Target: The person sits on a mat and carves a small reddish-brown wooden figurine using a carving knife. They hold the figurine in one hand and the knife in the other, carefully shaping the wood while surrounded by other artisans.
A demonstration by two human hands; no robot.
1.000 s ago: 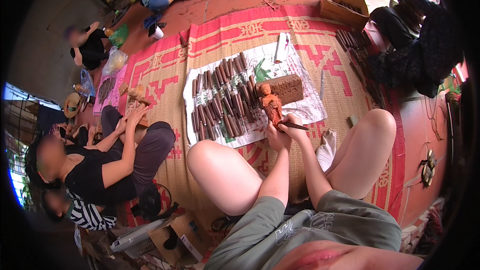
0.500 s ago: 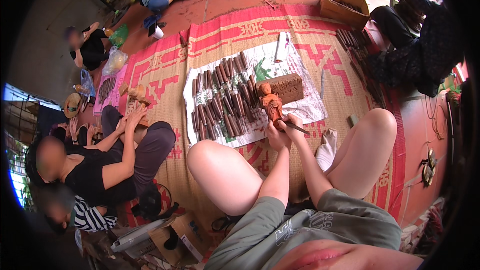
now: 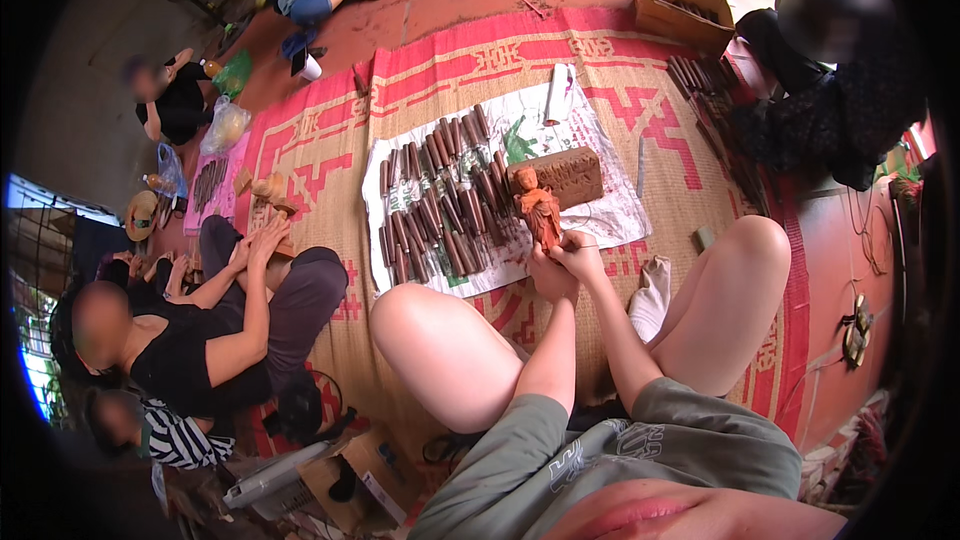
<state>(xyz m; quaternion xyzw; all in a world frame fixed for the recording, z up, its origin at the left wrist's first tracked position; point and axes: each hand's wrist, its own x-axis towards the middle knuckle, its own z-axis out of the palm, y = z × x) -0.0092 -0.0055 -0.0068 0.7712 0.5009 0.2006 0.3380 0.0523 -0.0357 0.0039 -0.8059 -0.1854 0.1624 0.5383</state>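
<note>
A reddish-brown carved wooden figurine (image 3: 541,212) stands tilted in front of me, its base gripped by my left hand (image 3: 545,268). My right hand (image 3: 581,255) is closed against the lower part of the figurine, around a slim dark carving tool that is now almost wholly hidden by the fingers. Just behind the figurine lies a brown block with a rough, marked face (image 3: 570,178). Left of it, several dark-handled carving tools (image 3: 440,205) lie in rows on a white printed sheet (image 3: 610,215).
A white roll (image 3: 556,95) lies on the sheet's far part. Beneath is a red and tan woven mat (image 3: 420,70). More tools (image 3: 715,120) lie at the right beside a person in dark clothes; a box of tools (image 3: 685,15) stands behind. At the left, another person handles wooden pieces (image 3: 268,188).
The carving tool pointed out to the right of my right hand before; it has turned and hardly shows now. My right hand has shifted slightly against the figurine, which stays in my left hand.
</note>
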